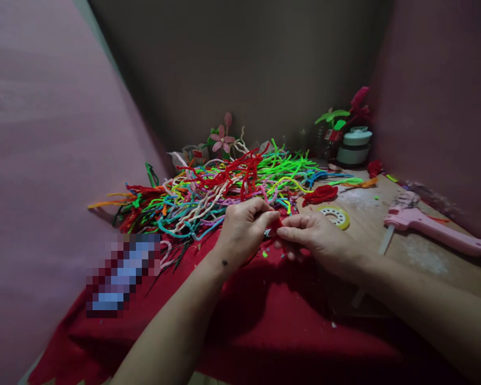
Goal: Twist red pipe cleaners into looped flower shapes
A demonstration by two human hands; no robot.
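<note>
My left hand (246, 227) and my right hand (315, 235) meet over the middle of the red cloth (260, 321). Between their fingertips is a small red fuzzy piece (277, 227), pinched from both sides. Its full shape is hidden by the fingers. Small green and yellow scraps (265, 254) lie on the cloth just below the hands. Behind my left hand spreads a tangled heap of coloured pipe cleaners (208, 198). A red looped bundle (320, 194) and a yellow tape roll (339, 217) lie beyond my right hand.
On the brown board (425, 267) at right rests a pink glue gun (436, 227) with a glue stick. A lidded jar (355, 147) and fuzzy flowers (222, 140) stand at the back. A blurred-out rectangular object (124, 275) lies at left. Pink panels rise on both sides.
</note>
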